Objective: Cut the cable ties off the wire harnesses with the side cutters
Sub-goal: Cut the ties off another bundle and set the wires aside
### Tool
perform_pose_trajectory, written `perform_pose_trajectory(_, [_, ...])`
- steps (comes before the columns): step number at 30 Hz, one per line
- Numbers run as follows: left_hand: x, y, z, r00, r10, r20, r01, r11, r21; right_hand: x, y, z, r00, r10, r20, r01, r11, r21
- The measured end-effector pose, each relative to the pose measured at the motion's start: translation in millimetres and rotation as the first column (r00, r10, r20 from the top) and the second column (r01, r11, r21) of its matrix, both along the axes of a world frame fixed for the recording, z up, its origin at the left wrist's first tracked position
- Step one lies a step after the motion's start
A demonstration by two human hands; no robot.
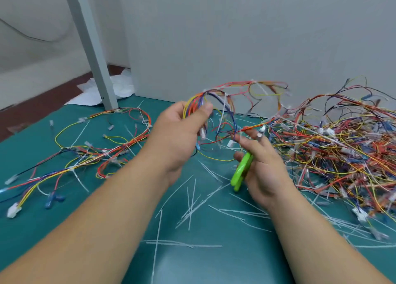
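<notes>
At 6 o'clock, between the forearms, the green mat [214, 266] lies mostly open, strewn with thin white cable tie offcuts [190, 206]. Above centre, the right hand [265, 174] curls round the green-handled side cutters [241, 171], tip up toward 12. The left hand [177, 138] pinches a lifted wire harness [225, 99] between thumb and fingers. Loose harnesses [96, 153] lie at 9 o'clock, and a dense harness pile [342, 151] crowds 3. A white wall panel [235, 37] closes the far edge, with a grey post [90, 48] at 11.
</notes>
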State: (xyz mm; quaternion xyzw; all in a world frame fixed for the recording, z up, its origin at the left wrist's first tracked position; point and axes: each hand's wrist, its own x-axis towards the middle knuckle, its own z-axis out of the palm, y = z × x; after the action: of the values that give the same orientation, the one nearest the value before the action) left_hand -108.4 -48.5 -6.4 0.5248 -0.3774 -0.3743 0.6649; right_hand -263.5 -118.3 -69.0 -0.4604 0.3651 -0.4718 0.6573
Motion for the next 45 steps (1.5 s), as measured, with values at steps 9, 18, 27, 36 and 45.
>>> perform_pose_trajectory(9, [2.8, -3.9, -33.6, 0.857, 0.000, -0.516, -0.057, 0.994, -0.094, -0.9, -4.0, -9.5, 1.000, 0.007, -0.020, -0.004, 0.992, 0.125])
perform_pose_trajectory(18, [5.1, -12.6, -52.1, 0.973, 0.029, -0.229, -0.028, 1.000, 0.007, -7.5, -5.1, -2.2, 0.916, -0.386, -0.111, 0.341, 0.893, -0.293])
perform_pose_trajectory(27, [-4.9, -11.2, -68.7, 0.949, -0.023, 0.314, 0.007, 0.999, 0.051, 10.5, 15.6, -4.1, 0.976, -0.218, 0.014, 0.199, 0.858, -0.474])
perform_pose_trajectory(36, [-8.4, -8.0, -60.1, 0.947, -0.294, -0.134, 0.299, 0.954, 0.024, 16.7, 20.7, -18.2, 0.984, -0.179, 0.017, 0.167, 0.871, -0.461])
perform_pose_trajectory(45, [-2.2, -6.9, -53.4, 0.956, -0.293, -0.006, 0.293, 0.955, -0.040, 12.0, 13.2, -20.4, 0.992, -0.119, 0.052, 0.129, 0.945, -0.301])
